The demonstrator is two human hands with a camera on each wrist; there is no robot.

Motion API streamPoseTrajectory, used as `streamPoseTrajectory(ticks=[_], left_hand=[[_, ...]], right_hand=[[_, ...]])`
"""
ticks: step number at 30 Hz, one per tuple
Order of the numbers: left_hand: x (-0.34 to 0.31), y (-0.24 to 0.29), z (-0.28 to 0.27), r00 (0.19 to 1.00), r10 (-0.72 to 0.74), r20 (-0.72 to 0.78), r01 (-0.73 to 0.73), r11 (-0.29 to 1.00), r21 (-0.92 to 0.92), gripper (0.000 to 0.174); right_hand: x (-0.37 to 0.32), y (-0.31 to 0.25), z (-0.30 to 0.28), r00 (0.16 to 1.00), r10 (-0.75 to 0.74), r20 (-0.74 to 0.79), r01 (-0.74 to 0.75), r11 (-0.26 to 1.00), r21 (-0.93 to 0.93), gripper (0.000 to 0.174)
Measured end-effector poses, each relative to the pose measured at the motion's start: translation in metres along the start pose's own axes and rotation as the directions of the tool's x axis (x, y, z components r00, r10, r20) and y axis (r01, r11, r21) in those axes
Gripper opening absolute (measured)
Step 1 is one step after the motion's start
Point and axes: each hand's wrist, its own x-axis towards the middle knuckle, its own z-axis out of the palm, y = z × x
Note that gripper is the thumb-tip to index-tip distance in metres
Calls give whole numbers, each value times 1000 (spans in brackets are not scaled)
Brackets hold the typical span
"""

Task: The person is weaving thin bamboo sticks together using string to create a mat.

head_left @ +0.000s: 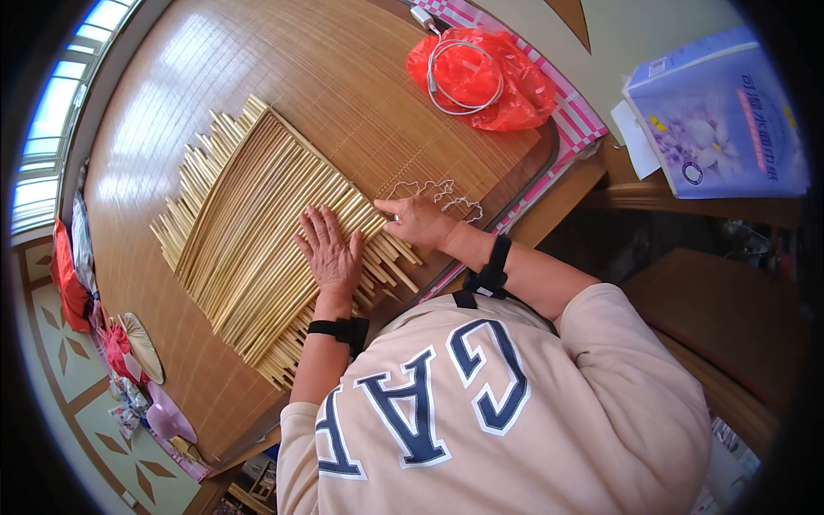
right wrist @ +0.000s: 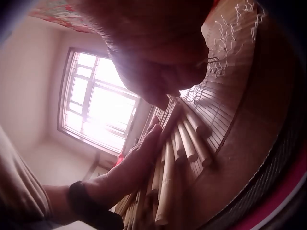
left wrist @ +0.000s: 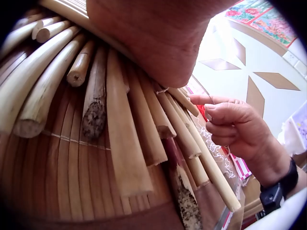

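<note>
A panel of pale reed sticks (head_left: 257,223) lies side by side on the table, with uneven ends jutting out on two sides. My left hand (head_left: 328,253) rests flat on the sticks near the panel's close edge, fingers spread. At the panel's right corner is my right hand (head_left: 421,221), its index finger stretched to the stick ends (left wrist: 180,103) and its other fingers curled in. White thread (head_left: 442,193) lies tangled beside that hand, and a strand runs close to its fingers. The small pale bit between thumb and fingers is partly hidden.
A slatted bamboo mat (head_left: 343,69) covers the table. A red plastic bag (head_left: 524,86) with a white cable (head_left: 433,77) on it lies at the far right. A purple tissue pack (head_left: 712,120) stands beyond the table edge. Hats and bags hang at the left.
</note>
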Motion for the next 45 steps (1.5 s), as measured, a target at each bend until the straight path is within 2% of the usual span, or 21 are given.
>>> streamPoseTrajectory(ticks=[5, 12, 14, 17, 21, 23, 24, 26, 30, 33, 35, 36, 38, 42, 45], left_hand=[[0, -1, -2, 1000, 3, 5, -3, 999, -48, 69], [1, 0, -4, 1000, 8, 24, -7, 999, -46, 66], [1, 1, -4, 1000, 5, 24, -4, 999, -46, 65], [1, 0, -3, 1000, 6, 22, -5, 999, -48, 65], [1, 0, -2, 999, 0, 34, 2, 998, -68, 68], [2, -1, -2, 999, -1, 38, 3, 998, -57, 68], [2, -1, -2, 999, -1, 38, 4, 998, -65, 68], [1, 0, -2, 999, -4, 38, 6, 997, -74, 68], [1, 2, -1, 1000, 7, 23, -6, 999, -49, 68], [1, 2, 0, 1000, 3, 18, -3, 999, -44, 68], [1, 2, 0, 1000, 5, 13, -5, 999, -41, 68], [2, 3, 1, 1000, 0, 11, 1, 1000, -30, 68], [2, 3, 1, 1000, -7, 10, 7, 1000, -20, 68], [1, 4, -1, 1000, -8, 6, 8, 999, -33, 67], [1, 3, -4, 1000, -7, 18, 8, 999, -49, 67]], right_hand=[[-1, 5, 17, 1000, 3, -28, 0, 994, 109, 43], [-6, -4, 13, 1000, 19, -19, -17, 996, 87, 44], [-5, -2, 11, 999, 22, 29, -26, 994, 109, 45], [6, 5, 9, 998, 36, -46, -28, 988, 153, 46], [17, -1, 7, 1000, 29, -2, -29, 989, 143, 49], [22, 9, 18, 997, -52, -58, 61, 985, 161, 48], [23, 7, 16, 997, -52, -57, 61, 985, 162, 48], [23, 4, 13, 1000, -14, 3, 13, 985, 172, 48], [23, 5, 14, 1000, -24, -2, 24, 987, 160, 48], [23, 3, 12, 999, 18, 31, -23, 986, 166, 49], [24, 11, 11, 997, -76, 34, 70, 987, 144, 50], [26, 10, 7, 997, -76, 33, 71, 987, 144, 50], [28, 6, -1, 994, 45, 100, -62, 982, 177, 52], [35, 9, 4, 991, -38, 130, 4, 968, 252, 54], [36, 3, 3, 980, 16, 197, -70, 960, 273, 55]])
